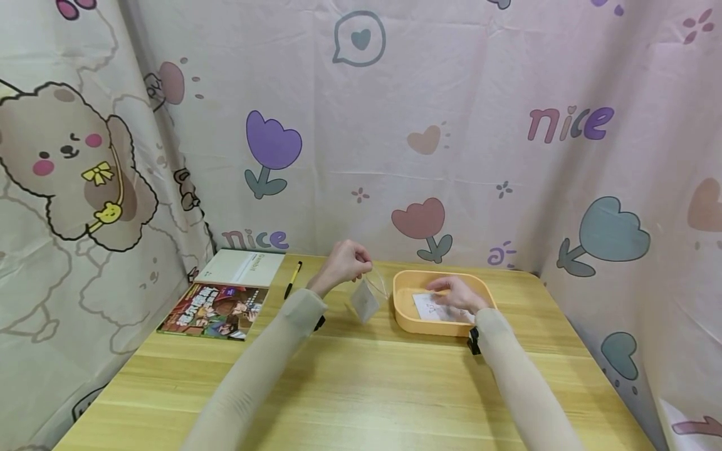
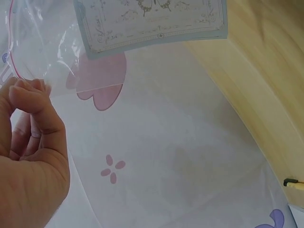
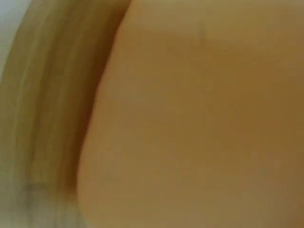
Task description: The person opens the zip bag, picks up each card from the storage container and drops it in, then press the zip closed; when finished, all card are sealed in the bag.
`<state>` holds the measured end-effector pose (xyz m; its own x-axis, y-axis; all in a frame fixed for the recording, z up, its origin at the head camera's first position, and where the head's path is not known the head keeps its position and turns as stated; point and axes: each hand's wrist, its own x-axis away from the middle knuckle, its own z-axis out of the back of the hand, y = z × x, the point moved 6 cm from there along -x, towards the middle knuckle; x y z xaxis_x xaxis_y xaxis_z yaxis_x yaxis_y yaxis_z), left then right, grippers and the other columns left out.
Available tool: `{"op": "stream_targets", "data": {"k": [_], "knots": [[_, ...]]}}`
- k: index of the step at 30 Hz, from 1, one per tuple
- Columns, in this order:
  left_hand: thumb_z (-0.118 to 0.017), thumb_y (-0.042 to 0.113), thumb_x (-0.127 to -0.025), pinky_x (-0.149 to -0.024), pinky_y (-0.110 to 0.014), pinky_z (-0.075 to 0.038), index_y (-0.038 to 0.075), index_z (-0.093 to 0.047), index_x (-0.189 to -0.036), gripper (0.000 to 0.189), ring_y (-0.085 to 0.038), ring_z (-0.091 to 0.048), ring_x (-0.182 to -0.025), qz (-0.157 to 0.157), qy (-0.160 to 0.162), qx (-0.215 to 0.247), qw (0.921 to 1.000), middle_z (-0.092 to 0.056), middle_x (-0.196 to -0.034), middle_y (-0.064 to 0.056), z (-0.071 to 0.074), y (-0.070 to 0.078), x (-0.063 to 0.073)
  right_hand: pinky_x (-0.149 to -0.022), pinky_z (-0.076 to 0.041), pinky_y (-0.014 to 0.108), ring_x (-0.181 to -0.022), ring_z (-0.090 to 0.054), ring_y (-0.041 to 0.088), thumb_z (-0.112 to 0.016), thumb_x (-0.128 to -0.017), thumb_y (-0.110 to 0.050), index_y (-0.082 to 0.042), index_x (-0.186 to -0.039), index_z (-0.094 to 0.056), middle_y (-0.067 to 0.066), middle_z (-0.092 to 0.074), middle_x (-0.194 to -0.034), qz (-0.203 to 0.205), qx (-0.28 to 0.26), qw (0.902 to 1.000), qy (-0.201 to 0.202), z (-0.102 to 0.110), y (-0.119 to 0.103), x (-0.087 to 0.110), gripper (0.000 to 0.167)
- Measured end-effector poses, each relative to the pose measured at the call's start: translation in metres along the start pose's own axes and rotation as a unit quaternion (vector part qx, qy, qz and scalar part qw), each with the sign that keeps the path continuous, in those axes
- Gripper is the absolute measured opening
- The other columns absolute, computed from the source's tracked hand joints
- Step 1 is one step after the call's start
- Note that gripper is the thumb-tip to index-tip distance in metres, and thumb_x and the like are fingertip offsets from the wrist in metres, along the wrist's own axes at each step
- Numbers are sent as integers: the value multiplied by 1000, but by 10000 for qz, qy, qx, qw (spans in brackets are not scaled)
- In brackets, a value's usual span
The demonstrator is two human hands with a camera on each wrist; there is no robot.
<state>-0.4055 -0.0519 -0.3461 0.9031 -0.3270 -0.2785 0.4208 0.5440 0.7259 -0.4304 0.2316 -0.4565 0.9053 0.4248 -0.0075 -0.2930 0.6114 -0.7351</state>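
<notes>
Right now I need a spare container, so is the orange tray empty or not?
Not empty: in the head view, a white printed item shows inside the tray, by the right hand.

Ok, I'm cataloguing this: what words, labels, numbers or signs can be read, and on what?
"nice", twice: curtain.
Other curtain lettering: partial, unreadable.
"Gambit": pale book; smaller print too small.
Comic: title too blurred.
Bagged card: print too small.
Sheet in tray: too blurred.
</notes>
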Motion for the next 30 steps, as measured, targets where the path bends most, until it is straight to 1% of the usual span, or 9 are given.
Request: {"op": "stream_targets", "data": {"k": [4,9,12,14,17,20,23,27,30], "knots": [[-65,2,-80,-42,-27,-52,7,-73,-72,12,-20,-62,-49,4,22,46,10000,-68,-62,-3,0,2,1,-109,-37,61,-124,-51,44,-72,-75,7,2,-123,-64,23,-58,-134,-60,128,9998,-156,-5,4,-1,49],[-64,2,-80,-42,-26,-52,7,-73,-72,13,-17,-60,-48,4,23,79,10000,-68,-61,-3,-1,2,2,-111,-35,58,-126,-48,40,-75,-72,6,-4,-125,-65,21,-54,-140,-418,98,9988,-229,-11,11,-3,54],[-64,2,-80,-42,-26,-52,8,-73,-72,13,-15,-59,-46,-25,38,88,10000,-67,-61,-2,0,2,2,-109,-36,57,-124,-48,38,-76,-72,4,-6,-125,-65,21,-51,-142,-616,155,9977,-250,-13,15,-5,55],[-64,2,-80,-42,-27,-52,8,-73,-72,13,-15,-59,-46,-31,29,94,9999,-67,-61,-2,0,1,3,-109,-35,56,-124,-46,37,-76,-72,5,-7,-124,-66,22,-49,-143,-749,46,9969,-233,-14,17,-5,55],[-64,3,-80,-42,-27,-52,8,-73,-72,13,-15,-59,-46,-40,7,109,9999,-67,-61,-2,0,1,3,-110,-32,58,-127,-45,38,-76,-72,5,-6,-123,-67,22,-48,-144,-748,-22,9970,-199,-15,18,-5,53],[-64,3,-80,-42,-27,-52,8,-73,-72,13,-15,-59,-46,-25,-16,124,9999,-67,-61,-2,0,1,4,-111,-30,59,-128,-43,40,-75,-72,7,-6,-121,-67,21,-50,-142,-654,-78,9977,-169,-15,17,-4,52],[-64,4,-80,-42,-27,-52,8,-72,-72,13,-14,-59,-46,-15,-20,116,9999,-67,-61,-2,0,0,4,-111,-31,61,-127,-45,41,-75,-71,7,-5,-119,-68,22,-53,-138,-362,162,9992,-105,-15,14,-4,50],[-63,3,-81,-42,-26,-52,8,-73,-73,13,-14,-59,-46,-10,-18,92,10000,-67,-62,-2,1,1,3,-108,-35,62,-122,-47,40,-76,-72,7,-4,-117,-69,21,-55,-130,-5,554,9984,101,-13,10,-4,47],[-63,3,-81,-42,-26,-52,8,-73,-73,13,-14,-59,-47,-12,4,74,10000,-68,-62,-2,2,2,3,-104,-40,58,-117,-50,37,-75,-72,8,-4,-117,-69,20,-56,-128,70,621,9976,295,-9,10,-3,47]]}}
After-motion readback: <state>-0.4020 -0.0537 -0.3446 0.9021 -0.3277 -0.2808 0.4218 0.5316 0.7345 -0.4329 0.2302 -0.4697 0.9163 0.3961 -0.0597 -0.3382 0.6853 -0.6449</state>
